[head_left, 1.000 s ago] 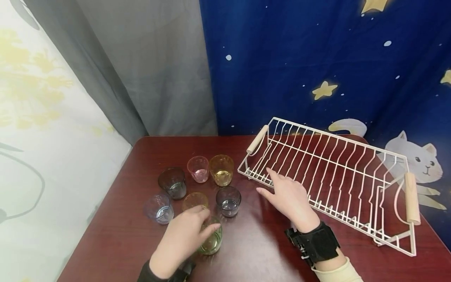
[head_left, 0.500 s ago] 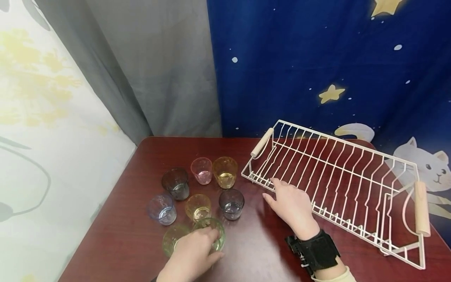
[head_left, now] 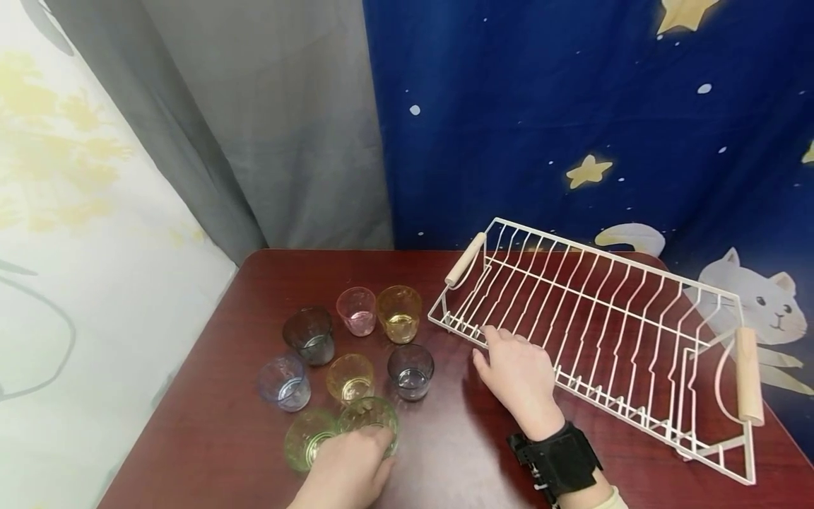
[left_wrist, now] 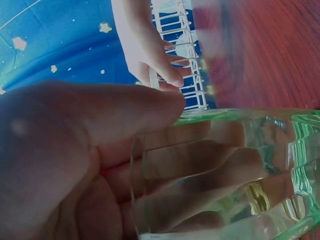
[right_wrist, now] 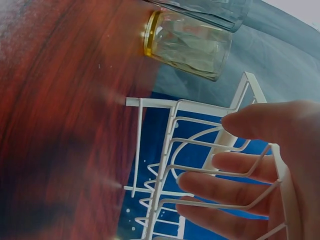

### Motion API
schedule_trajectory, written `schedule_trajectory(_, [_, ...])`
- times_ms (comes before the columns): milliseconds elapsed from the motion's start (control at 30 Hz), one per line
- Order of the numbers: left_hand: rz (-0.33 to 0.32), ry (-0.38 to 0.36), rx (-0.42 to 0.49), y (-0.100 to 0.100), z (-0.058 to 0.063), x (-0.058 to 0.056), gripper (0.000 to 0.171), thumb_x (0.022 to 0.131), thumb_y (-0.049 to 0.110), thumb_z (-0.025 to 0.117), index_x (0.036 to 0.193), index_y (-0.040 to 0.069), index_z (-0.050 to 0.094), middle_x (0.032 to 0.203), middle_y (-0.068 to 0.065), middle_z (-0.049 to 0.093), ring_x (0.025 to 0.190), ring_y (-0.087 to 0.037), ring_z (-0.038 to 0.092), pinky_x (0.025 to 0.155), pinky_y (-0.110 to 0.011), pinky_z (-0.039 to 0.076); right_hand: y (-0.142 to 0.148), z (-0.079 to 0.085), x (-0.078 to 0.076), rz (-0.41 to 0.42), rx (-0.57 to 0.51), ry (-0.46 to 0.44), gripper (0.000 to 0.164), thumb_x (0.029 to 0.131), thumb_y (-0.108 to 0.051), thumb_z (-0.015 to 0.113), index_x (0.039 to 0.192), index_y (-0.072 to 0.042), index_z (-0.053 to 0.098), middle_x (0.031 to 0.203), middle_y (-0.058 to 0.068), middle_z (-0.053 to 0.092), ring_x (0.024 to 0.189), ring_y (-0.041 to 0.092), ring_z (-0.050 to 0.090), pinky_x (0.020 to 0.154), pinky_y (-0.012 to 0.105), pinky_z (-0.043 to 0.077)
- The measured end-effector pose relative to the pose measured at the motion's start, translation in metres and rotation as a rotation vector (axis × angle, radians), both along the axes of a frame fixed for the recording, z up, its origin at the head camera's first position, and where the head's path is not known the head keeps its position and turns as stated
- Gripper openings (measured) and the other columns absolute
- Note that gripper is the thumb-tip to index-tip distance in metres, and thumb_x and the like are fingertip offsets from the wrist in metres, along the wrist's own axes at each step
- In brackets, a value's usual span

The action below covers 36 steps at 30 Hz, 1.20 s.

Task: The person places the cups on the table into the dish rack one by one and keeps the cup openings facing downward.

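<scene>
My left hand [head_left: 352,463] holds a green-tinted glass [head_left: 369,408], with the thumb [left_wrist: 150,105] along one side and fingers showing through the clear wall in the left wrist view. A second green glass [head_left: 302,438] stands just left of it. To the right, my right hand [head_left: 521,375] lies over the near left edge of a white wire dish rack [head_left: 610,256]. The right wrist view shows the rack's rim passing between the spread thumb [right_wrist: 265,120] and the lightly bent fingers [right_wrist: 225,190].
Beyond the green glasses stand several tinted glasses: blue [head_left: 289,389], dark grey [head_left: 311,339], pink [head_left: 359,314], amber [head_left: 400,318], yellow [head_left: 350,382] and smoky [head_left: 412,375]. The rack has a wooden handle [head_left: 749,375] at each end. Curtains hang behind the dark red table [head_left: 445,452].
My left hand has moved nearer with the green glass, uncovering the second green glass and the yellow one. The right hand's fingers bend a little more over the rack's edge.
</scene>
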<state>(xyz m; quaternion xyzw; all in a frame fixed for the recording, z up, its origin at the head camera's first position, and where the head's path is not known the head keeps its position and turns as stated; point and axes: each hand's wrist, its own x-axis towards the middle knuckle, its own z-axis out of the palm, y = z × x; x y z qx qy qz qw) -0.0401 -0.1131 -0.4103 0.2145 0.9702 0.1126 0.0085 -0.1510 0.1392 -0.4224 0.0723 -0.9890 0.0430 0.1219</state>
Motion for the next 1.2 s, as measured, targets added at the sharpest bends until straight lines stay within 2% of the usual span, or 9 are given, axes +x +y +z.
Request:
schedule_trajectory(233, [0.012, 0.125, 0.046, -0.001, 0.003, 0.001, 0.014, 0.083, 0.022, 0.071, 0.078, 0.019, 0.058, 0.069, 0.010, 0.058, 0.056, -0.008, 0.058, 0.042, -0.022, 0.035, -0.001, -0.002, 0.000, 0.006, -0.004, 0.059, 0.043, 0.087, -0.039, 0.067, 0.121, -0.013, 0.064, 0.104, 0.008, 0.073, 0.079, 0.026, 0.068, 0.046, 0.037, 0.044])
schedule_trajectory(333, [0.014, 0.125, 0.079, -0.002, 0.006, 0.000, 0.013, 0.084, 0.021, 0.069, 0.079, 0.018, 0.058, 0.069, 0.010, 0.059, 0.055, -0.005, 0.056, 0.043, -0.020, 0.036, -0.001, 0.000, 0.000, 0.005, -0.008, 0.054, 0.044, 0.087, -0.039, 0.067, 0.122, -0.013, 0.064, 0.106, 0.008, 0.074, 0.082, 0.026, 0.069, 0.047, 0.038, 0.045])
schedule_trajectory(367, [0.015, 0.134, 0.089, -0.002, 0.006, 0.000, 0.010, 0.084, 0.021, 0.070, 0.082, 0.017, 0.060, 0.073, 0.009, 0.063, 0.059, -0.007, 0.060, 0.044, -0.021, 0.039, -0.001, 0.000, 0.000, 0.004, -0.011, 0.046, 0.044, 0.087, -0.039, 0.066, 0.123, -0.013, 0.064, 0.107, 0.008, 0.073, 0.084, 0.026, 0.069, 0.047, 0.038, 0.045])
schedule_trajectory(567, [0.034, 0.186, 0.200, -0.006, 0.011, 0.000, 0.008, 0.084, 0.019, 0.070, 0.083, 0.018, 0.062, 0.076, 0.010, 0.067, 0.063, -0.002, 0.061, 0.050, -0.019, 0.045, 0.000, 0.005, 0.002, 0.011, -0.047, 0.006, 0.046, 0.088, -0.040, 0.067, 0.125, -0.013, 0.064, 0.112, 0.010, 0.072, 0.093, 0.028, 0.070, 0.049, 0.037, 0.047])
schedule_trajectory(600, [0.037, 0.189, 0.221, -0.007, 0.012, -0.001, 0.010, 0.084, 0.019, 0.070, 0.081, 0.019, 0.061, 0.073, 0.012, 0.064, 0.060, 0.000, 0.056, 0.049, -0.018, 0.042, 0.000, 0.006, 0.003, 0.012, -0.060, 0.005, 0.046, 0.088, -0.040, 0.067, 0.125, -0.013, 0.064, 0.112, 0.010, 0.072, 0.093, 0.028, 0.070, 0.049, 0.037, 0.047])
schedule_trajectory(700, [0.053, 0.220, 0.273, -0.008, 0.016, -0.002, 0.008, 0.084, 0.018, 0.071, 0.084, 0.018, 0.063, 0.072, 0.013, 0.063, 0.060, 0.003, 0.054, 0.051, -0.017, 0.045, 0.001, 0.008, 0.003, 0.014, -0.105, 0.001, 0.046, 0.087, -0.039, 0.068, 0.125, -0.013, 0.065, 0.114, 0.010, 0.072, 0.097, 0.028, 0.070, 0.052, 0.040, 0.050])
schedule_trajectory(800, [0.102, 0.198, 0.364, -0.010, 0.021, -0.004, 0.009, 0.084, 0.016, 0.072, 0.085, 0.021, 0.064, 0.070, 0.018, 0.058, 0.059, 0.007, 0.046, 0.053, -0.017, 0.043, 0.002, 0.011, 0.004, 0.022, -0.156, 0.000, 0.045, 0.086, -0.038, 0.070, 0.124, -0.013, 0.065, 0.115, 0.010, 0.072, 0.099, 0.029, 0.069, 0.057, 0.044, 0.053])
schedule_trajectory(933, [0.165, 0.090, 0.553, -0.011, 0.025, -0.008, 0.011, 0.087, 0.013, 0.069, 0.087, 0.024, 0.065, 0.069, 0.022, 0.057, 0.057, 0.008, 0.042, 0.053, -0.016, 0.040, 0.002, 0.016, 0.005, 0.042, -0.205, 0.015, 0.044, 0.085, -0.035, 0.072, 0.123, -0.013, 0.065, 0.115, 0.010, 0.071, 0.098, 0.029, 0.069, 0.062, 0.047, 0.055])
schedule_trajectory(1200, [0.205, -0.021, 0.870, -0.012, 0.025, -0.014, 0.009, 0.094, 0.012, 0.063, 0.093, 0.020, 0.066, 0.074, 0.017, 0.067, 0.074, 0.001, 0.064, 0.073, -0.022, 0.053, 0.002, 0.023, 0.008, 0.053, -0.243, 0.007, 0.042, 0.087, -0.033, 0.071, 0.123, -0.013, 0.065, 0.115, 0.010, 0.070, 0.098, 0.029, 0.069, 0.066, 0.047, 0.055])
